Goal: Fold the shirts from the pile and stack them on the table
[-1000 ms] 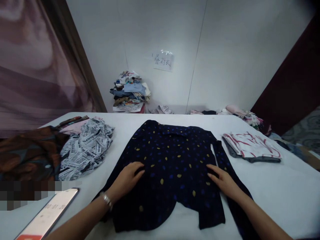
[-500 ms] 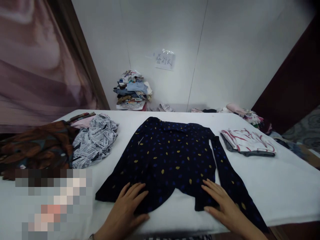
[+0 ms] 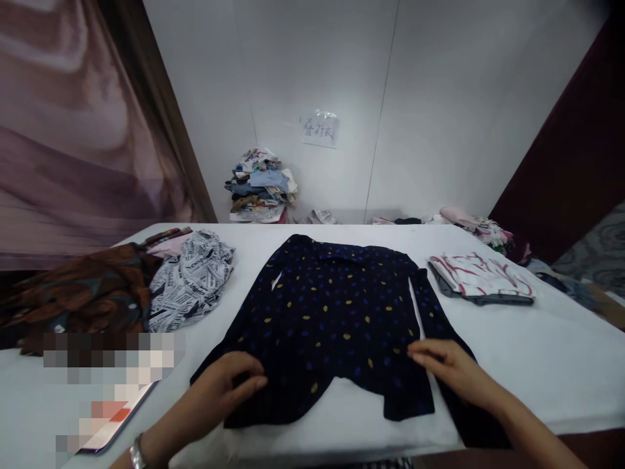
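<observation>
A dark navy shirt (image 3: 332,319) with blue and yellow spots lies spread flat, back up, in the middle of the white table (image 3: 551,365). My left hand (image 3: 219,391) rests on its lower left hem, fingers curled and pinching the cloth. My right hand (image 3: 446,368) pinches the lower right side of the shirt, next to the right sleeve. Both sleeves run down along the shirt's sides.
A newspaper-print garment (image 3: 190,283) and a brown patterned one (image 3: 83,293) lie at the left. A folded white-and-red shirt (image 3: 478,277) sits at the right. A phone (image 3: 117,417) lies near the front left edge. Stacked clothes (image 3: 261,185) stand against the far wall.
Both hands slid down the shirt to its hem, flat on the cloth, then curled their fingers to pinch the fabric at the lower left and lower right.
</observation>
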A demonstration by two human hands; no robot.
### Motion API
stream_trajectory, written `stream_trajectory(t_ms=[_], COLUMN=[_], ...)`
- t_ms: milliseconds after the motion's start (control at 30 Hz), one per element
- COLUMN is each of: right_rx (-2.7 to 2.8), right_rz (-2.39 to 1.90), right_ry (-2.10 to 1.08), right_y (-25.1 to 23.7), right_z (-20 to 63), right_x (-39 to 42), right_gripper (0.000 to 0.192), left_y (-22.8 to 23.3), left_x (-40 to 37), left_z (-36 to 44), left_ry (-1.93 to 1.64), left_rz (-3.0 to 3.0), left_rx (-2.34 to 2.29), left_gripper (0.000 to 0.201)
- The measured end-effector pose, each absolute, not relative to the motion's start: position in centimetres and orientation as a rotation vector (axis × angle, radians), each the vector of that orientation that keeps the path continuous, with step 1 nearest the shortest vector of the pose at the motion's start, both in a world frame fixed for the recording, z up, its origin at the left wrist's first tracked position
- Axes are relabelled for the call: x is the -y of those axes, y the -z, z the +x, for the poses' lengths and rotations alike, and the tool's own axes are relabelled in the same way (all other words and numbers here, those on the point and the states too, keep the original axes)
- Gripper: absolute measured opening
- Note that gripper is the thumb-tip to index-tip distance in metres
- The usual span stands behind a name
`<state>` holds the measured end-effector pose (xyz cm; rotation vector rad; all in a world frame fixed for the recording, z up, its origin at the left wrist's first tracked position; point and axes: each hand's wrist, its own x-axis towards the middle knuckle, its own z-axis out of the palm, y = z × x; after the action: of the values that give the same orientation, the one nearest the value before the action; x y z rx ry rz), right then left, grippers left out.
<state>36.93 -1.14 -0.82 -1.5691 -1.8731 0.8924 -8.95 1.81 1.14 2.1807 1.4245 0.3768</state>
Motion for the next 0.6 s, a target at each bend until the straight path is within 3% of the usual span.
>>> stream_trajectory(t_ms=[133, 267, 400, 500, 600], right_rx=[1.775, 1.894, 1.999, 1.909, 1.83], right_rz=[-1.547, -1.774, -2.074, -2.074, -2.008], right_ry=[-0.746, -0.462, -0.369, -0.439, -0.536], right_y=[0.5, 1.5, 2.8, 3.6, 3.3], right_z=[36.3, 33.6, 30.8, 29.8, 30.0], right_x=[-7.9, -17.5, -23.4, -26.2, -29.6], right_gripper=[0.032, 0.043, 0.062, 0.051, 0.026], left_y=[-2.1, -0.4, 1.7, 2.1, 0.9], left_x=[-7.4, -14.0, -17.5, -18.7, -20.6], left_z=[-8.6, -9.0, -9.8, -10.5, -11.7], left_ry=[-0.503, -0.301, -0.118, -0.17, -0.248], left_rz=[2.106, 2.054, 1.894, 1.836, 1.705], left_rx=[-1.828, -2.234, -2.249, -2.102, -2.037], left_gripper=[0.042, 0.056, 0.041, 0.023, 0.026])
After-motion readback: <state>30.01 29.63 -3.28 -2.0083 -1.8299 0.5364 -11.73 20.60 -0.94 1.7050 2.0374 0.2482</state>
